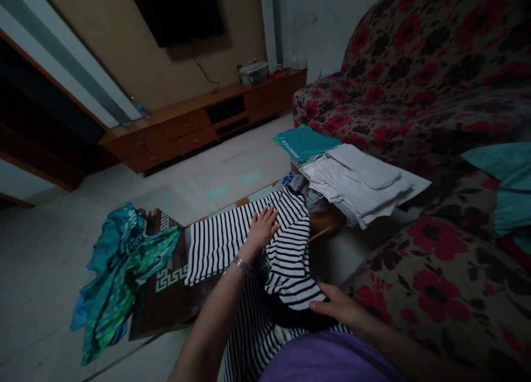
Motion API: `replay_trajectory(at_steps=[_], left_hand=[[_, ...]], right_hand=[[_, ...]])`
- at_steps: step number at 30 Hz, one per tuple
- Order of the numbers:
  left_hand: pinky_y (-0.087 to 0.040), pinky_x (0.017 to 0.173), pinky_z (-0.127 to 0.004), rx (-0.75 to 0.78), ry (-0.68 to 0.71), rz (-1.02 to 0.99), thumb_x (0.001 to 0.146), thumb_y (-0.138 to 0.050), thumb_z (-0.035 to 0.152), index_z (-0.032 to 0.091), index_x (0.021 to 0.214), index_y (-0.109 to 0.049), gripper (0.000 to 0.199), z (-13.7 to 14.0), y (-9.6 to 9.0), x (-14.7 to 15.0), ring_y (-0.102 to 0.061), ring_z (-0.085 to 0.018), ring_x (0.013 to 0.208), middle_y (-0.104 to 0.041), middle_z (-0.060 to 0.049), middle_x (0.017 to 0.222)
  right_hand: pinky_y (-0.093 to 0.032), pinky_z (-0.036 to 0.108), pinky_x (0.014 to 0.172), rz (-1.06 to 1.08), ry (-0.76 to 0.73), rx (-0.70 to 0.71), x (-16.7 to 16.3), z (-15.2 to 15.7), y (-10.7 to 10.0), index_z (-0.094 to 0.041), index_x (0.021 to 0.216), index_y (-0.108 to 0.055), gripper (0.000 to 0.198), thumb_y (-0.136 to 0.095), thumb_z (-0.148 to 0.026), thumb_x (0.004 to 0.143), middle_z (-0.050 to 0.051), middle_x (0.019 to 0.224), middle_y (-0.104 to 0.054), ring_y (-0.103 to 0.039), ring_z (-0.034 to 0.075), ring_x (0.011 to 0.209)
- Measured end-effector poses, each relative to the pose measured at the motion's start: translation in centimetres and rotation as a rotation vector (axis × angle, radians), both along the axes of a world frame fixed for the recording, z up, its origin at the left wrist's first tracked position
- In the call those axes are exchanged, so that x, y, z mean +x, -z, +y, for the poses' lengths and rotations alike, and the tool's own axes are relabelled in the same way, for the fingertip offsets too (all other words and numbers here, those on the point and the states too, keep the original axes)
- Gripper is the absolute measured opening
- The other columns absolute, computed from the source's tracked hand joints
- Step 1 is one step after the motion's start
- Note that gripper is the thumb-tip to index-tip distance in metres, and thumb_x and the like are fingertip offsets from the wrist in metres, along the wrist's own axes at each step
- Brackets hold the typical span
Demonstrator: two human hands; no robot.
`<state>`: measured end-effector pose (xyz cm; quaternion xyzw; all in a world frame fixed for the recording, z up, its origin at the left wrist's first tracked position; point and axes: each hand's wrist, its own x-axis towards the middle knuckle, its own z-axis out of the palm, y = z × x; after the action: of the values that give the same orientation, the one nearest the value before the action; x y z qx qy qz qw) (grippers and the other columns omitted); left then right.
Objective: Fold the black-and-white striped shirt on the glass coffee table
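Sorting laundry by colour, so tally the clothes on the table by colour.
Black-and-white striped: 1, the striped garment under the left hand and right hand.
Teal: 2, the crumpled patterned garment and the folded teal shirt.
White: 1 white folded pile; pieces in it cannot be told apart.
Total: 4

A crumpled teal-and-green patterned garment (120,271) sprawls over the table's left end, a stack of folded white clothes (359,186) sits near the red-flowered sofa (435,83), and a long wooden cabinet (194,122) lines the wall.
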<state>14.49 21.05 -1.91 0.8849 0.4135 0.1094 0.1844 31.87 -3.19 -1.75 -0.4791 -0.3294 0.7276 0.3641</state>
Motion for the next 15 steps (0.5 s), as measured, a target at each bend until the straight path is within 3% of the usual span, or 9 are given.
replay_trajectory(at_steps=[3, 5, 9, 12, 15], left_hand=[[-0.008, 0.118, -0.055, -0.054, 0.005, -0.086, 0.092, -0.051, 0.033, 0.025, 0.137, -0.051, 0.045, -0.5, -1.2, -0.5, -0.018, -0.026, 0.148, -0.034, -0.008, 0.156], [-0.014, 0.119, -0.050, -0.118, 0.001, -0.257, 0.092, -0.050, 0.030, 0.025, 0.133, -0.055, 0.042, -1.6, -2.3, -1.4, -0.026, -0.023, 0.145, -0.041, -0.007, 0.152], [-0.030, 0.115, -0.041, -0.453, -0.047, -0.601, 0.094, -0.046, 0.036, 0.024, 0.128, -0.060, 0.039, -5.0, -4.2, -3.6, -0.047, -0.020, 0.132, -0.056, -0.007, 0.139], [-0.037, 0.110, -0.040, -0.697, -0.095, -0.651, 0.093, -0.047, 0.039, 0.020, 0.119, -0.067, 0.038, -7.1, -4.6, -4.9, -0.057, -0.021, 0.120, -0.065, -0.008, 0.127], [-0.038, 0.110, -0.040, -0.736, -0.147, -0.685, 0.087, -0.054, 0.035, 0.020, 0.112, -0.071, 0.033, -7.9, -3.9, -5.5, -0.059, -0.022, 0.116, -0.069, -0.007, 0.120]], right_hand=[[-0.040, 0.048, 0.103, -0.013, 0.000, 0.021, -0.2, 0.4, -1.6, -0.019, 0.106, -0.072, 0.054, -0.078, -0.054, 0.065, 0.007, 0.108, -0.072, -0.062, 0.029, 0.109], [-0.039, 0.047, 0.104, -0.034, 0.010, 0.047, -0.3, 1.0, -2.9, -0.019, 0.106, -0.072, 0.052, -0.076, -0.054, 0.067, 0.007, 0.108, -0.071, -0.060, 0.029, 0.110], [-0.039, 0.043, 0.105, 0.019, -0.025, 0.087, -0.6, 2.7, -5.6, -0.018, 0.106, -0.072, 0.047, -0.075, -0.049, 0.072, 0.007, 0.108, -0.071, -0.060, 0.026, 0.110], [-0.042, 0.040, 0.100, 0.108, -0.050, 0.083, -1.0, 4.4, -7.0, -0.017, 0.104, -0.071, 0.042, -0.075, -0.047, 0.074, 0.007, 0.103, -0.071, -0.062, 0.023, 0.103], [-0.046, 0.039, 0.095, 0.164, -0.054, 0.062, -1.9, 6.9, -7.9, -0.016, 0.099, -0.070, 0.038, -0.076, -0.044, 0.073, 0.007, 0.097, -0.069, -0.063, 0.021, 0.096]])
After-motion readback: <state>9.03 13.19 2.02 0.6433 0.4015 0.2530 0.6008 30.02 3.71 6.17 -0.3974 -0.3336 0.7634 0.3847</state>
